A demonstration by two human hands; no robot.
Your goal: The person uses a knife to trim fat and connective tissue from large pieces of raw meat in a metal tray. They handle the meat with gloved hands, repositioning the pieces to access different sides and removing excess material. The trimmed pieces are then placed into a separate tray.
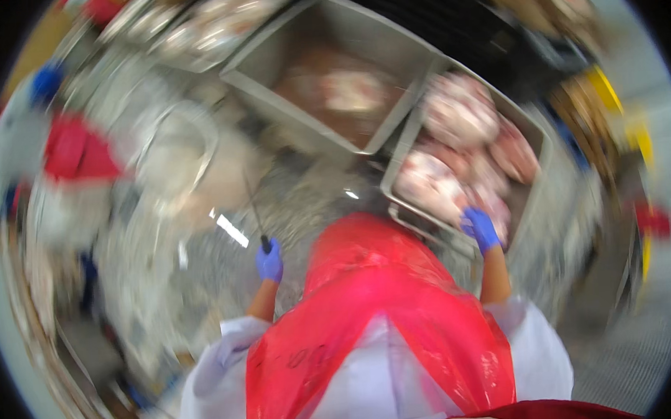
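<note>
My left hand, in a blue glove, is closed around the black handle of a knife. Its thin blade points away from me over the wet floor. On the right, my blue-gloved right hand reaches into a metal bin holding several large pieces of raw meat. The fingers are bent against a pale pink piece of meat near the bin's front side; blur and the meat partly hide their tips. A red plastic apron covers my front.
Beyond stands a larger metal bin with reddish liquid and a pale piece inside. A tray of pale packed goods is farther back. At left, a person in a red apron stands near blurred clear plastic. Yellow posts stand at right.
</note>
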